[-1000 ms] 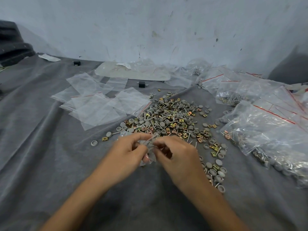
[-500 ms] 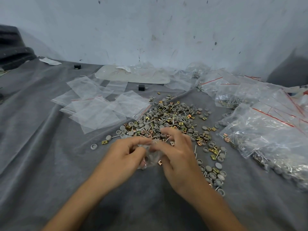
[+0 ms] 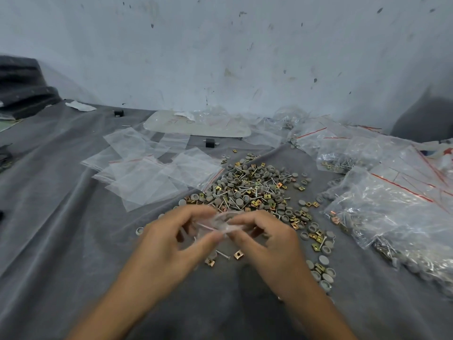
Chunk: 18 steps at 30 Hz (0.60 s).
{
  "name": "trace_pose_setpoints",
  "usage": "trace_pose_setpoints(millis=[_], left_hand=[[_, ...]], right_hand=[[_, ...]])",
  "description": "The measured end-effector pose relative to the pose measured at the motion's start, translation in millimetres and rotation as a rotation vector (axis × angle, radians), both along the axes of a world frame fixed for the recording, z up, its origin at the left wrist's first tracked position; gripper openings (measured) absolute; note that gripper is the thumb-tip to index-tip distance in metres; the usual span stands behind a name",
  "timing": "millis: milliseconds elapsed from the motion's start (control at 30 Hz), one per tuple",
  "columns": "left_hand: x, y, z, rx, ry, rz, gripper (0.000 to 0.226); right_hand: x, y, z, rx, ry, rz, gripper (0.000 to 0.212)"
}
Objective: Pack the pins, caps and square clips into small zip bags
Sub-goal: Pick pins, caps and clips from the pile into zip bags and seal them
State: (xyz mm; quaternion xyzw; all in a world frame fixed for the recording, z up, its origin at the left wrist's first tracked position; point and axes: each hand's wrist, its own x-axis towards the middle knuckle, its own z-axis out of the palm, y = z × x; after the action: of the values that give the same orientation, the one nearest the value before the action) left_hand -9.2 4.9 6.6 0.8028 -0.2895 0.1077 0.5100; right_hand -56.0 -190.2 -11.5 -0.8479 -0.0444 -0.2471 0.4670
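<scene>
Left hand [image 3: 171, 239] and right hand [image 3: 267, 239] have lifted the small zip bag [image 3: 218, 223], both pinching its mouth; sealing seems next.

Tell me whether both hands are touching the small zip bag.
Touching. The head view shows the left hand and right hand each pinching the small zip bag between them.

Hands, two: left hand [image 3: 171, 239], right hand [image 3: 267, 239]; small zip bag [image 3: 220, 223], one; black blocks [image 3: 118, 113] [image 3: 210, 143], two; heap of pins, caps and square clips [image 3: 252, 190], one, pieces beyond counting; empty bags [image 3: 147, 175] overlapping, number unclear.
</scene>
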Motion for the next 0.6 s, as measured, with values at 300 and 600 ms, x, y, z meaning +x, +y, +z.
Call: trace_pose_setpoints(millis=[300, 600], left_hand=[[-7, 4, 16, -0.326, 0.107, -0.003, 0.024], [-6, -2, 17, -0.323, 0.294, -0.105, 0.018]], right_hand=[[-12, 5, 34, 0.390, -0.070, 0.186, 0.017], [-19, -2, 43, 0.438, -0.001, 0.245, 0.010]])
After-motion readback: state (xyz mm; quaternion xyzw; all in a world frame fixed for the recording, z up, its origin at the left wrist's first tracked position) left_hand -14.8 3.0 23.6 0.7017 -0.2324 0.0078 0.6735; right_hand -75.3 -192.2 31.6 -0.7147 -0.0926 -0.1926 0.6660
